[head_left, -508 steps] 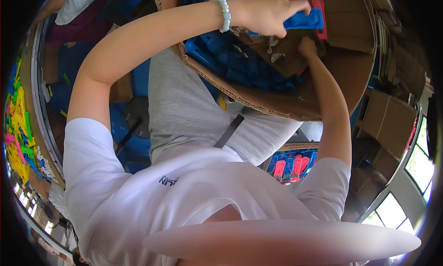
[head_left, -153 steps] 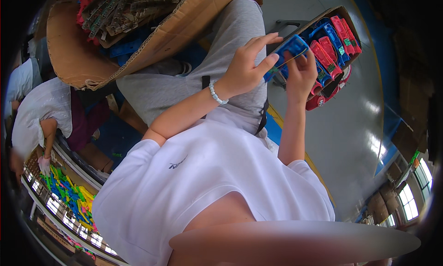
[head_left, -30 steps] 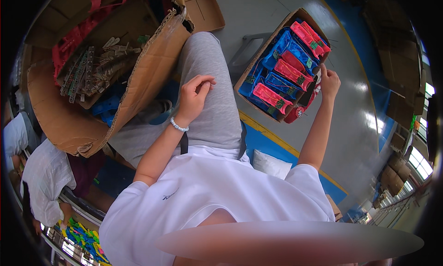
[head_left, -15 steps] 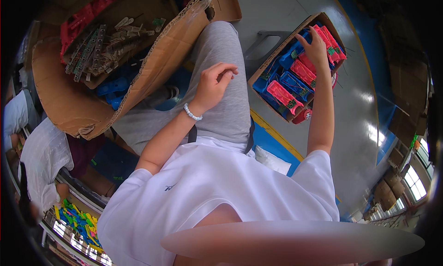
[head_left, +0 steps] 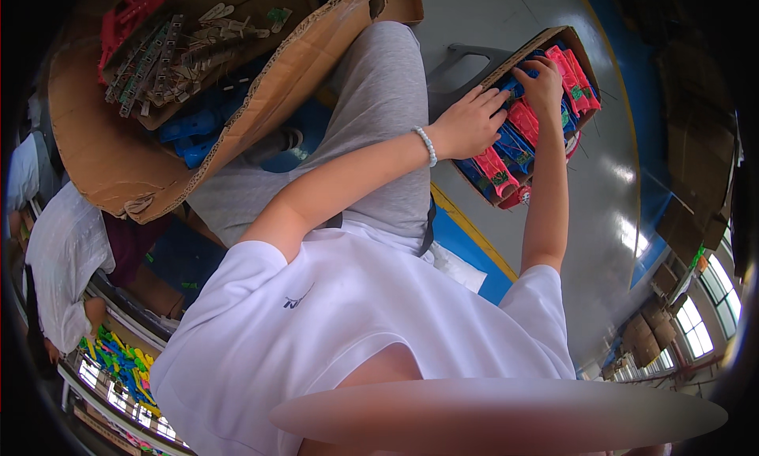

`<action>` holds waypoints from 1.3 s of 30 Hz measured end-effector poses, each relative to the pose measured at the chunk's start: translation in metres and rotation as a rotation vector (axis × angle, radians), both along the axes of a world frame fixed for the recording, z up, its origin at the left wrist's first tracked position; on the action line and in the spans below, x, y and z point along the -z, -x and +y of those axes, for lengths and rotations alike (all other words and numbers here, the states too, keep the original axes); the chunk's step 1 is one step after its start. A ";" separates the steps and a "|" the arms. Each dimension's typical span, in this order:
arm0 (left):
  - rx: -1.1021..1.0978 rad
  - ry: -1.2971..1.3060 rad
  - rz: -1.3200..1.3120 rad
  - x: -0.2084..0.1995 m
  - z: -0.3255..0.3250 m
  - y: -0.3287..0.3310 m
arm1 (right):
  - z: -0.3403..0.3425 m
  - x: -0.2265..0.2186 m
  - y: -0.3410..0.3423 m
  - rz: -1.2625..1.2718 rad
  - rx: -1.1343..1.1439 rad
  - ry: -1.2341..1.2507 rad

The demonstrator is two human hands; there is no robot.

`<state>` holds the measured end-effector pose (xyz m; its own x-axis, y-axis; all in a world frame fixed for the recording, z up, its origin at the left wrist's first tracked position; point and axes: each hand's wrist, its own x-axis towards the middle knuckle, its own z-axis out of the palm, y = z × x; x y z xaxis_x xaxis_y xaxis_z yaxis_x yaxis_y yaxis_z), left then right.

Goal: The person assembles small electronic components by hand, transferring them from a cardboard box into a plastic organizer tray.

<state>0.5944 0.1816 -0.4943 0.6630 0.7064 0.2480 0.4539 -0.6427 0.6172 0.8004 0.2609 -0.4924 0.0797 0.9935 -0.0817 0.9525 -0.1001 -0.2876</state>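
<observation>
Pink casings [head_left: 575,78] and blue casings [head_left: 514,149]: we have them beneath and beside our fingers, upper right of the frame.
Right hand [head_left: 542,89]: we curl its fingers down over a blue piece; we cannot tell whether it is gripped.
Left hand [head_left: 471,125]: we hold it palm down, fingers loosely spread, nothing grasped, reaching over the carton's near side.
Small carton [head_left: 528,52]: it surrounds the casings, tilted in our view.
Large carton [head_left: 269,100]: upper left, with circuit-board strips [head_left: 150,64] inside.
</observation>
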 end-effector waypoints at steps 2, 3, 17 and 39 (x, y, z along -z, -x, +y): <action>0.024 0.047 -0.039 0.002 0.002 0.000 | 0.000 0.003 0.009 -0.078 0.081 0.015; 0.023 0.048 -0.040 0.001 0.002 0.001 | 0.000 0.005 0.013 -0.119 0.140 0.029; -0.049 -0.094 -0.033 0.015 0.004 0.001 | 0.009 0.014 0.015 -0.168 0.280 0.137; -0.036 -0.098 -0.060 0.016 0.005 0.004 | -0.007 0.026 0.008 -0.085 0.152 -0.090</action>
